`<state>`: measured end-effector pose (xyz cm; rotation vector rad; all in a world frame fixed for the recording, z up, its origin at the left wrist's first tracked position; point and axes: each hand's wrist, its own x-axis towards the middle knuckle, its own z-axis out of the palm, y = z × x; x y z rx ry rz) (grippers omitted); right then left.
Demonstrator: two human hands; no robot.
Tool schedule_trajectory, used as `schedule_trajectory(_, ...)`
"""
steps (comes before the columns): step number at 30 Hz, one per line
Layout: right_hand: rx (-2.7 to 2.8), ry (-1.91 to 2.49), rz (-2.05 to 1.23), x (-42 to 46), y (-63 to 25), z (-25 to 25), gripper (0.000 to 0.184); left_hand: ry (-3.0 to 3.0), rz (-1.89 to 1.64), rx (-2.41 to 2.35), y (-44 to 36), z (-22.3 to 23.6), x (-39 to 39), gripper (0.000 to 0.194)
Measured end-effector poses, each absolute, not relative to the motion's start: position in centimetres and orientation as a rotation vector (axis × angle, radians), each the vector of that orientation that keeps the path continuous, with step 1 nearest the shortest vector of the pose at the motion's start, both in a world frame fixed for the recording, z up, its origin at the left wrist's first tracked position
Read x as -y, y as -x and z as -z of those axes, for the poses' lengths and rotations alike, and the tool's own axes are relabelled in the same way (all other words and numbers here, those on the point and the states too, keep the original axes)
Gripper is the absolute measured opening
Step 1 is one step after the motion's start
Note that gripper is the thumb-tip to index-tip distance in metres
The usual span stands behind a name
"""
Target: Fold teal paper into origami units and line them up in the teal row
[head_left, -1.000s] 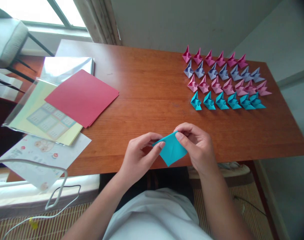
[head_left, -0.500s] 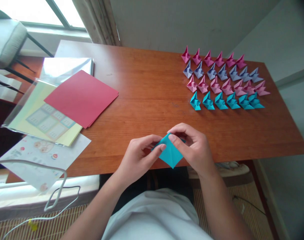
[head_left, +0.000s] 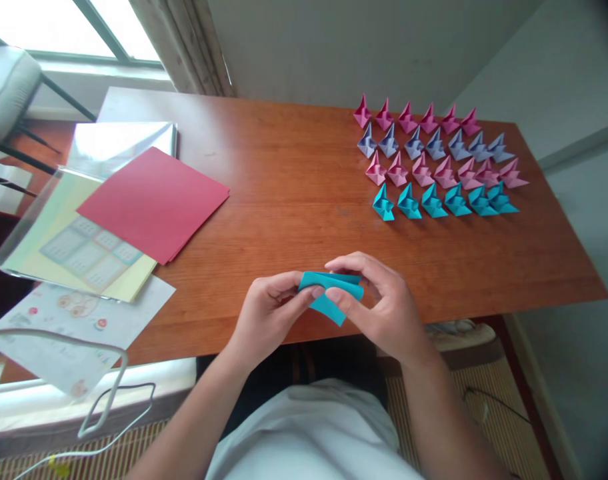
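Above the table's near edge, a partly folded piece of turquoise origami paper (head_left: 329, 310) is held between both hands. My left hand (head_left: 271, 307) is closed on its left side, thumb in front and fingers behind. With my right hand (head_left: 377, 300) I grip the right side, the thumb pressing the front face and the fingers curved round behind. The paper's upper part is bent over toward me, and a pointed corner hangs below the thumbs. Beyond, at the right, folded paper figures stand in rows, the nearest row turquoise (head_left: 434, 202).
Pink (head_left: 447, 173), lilac (head_left: 435, 145) and magenta (head_left: 429, 120) figures form the rows behind. On the left of the wooden table (head_left: 274, 200) lie red paper sheets (head_left: 154, 207), a yellow pack (head_left: 29, 220) and a printed white sheet (head_left: 149, 300). A white cable (head_left: 84, 337) crosses the left edge.
The turquoise paper's upper part, flat and pointed before, is now bent down toward me. Both hands keep hold of it, and the right thumb has moved lower. The camera view has shifted slightly.
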<state>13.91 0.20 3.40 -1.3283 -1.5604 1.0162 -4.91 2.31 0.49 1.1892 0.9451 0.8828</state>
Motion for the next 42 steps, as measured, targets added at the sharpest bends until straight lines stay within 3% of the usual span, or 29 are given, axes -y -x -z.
schedule_trajectory(17,1.668,1.31,-0.96,-0.7,-13.4,-4.5,0.004,-1.371,-0.93,-0.98,5.3,-0.2,-2.3,0.014)
schedule_trajectory(42,1.559,1.356,-0.982,-0.7,-13.8,-4.0,0.007,-1.361,-0.961,-1.095,5.2,-0.1,-2.3,0.018)
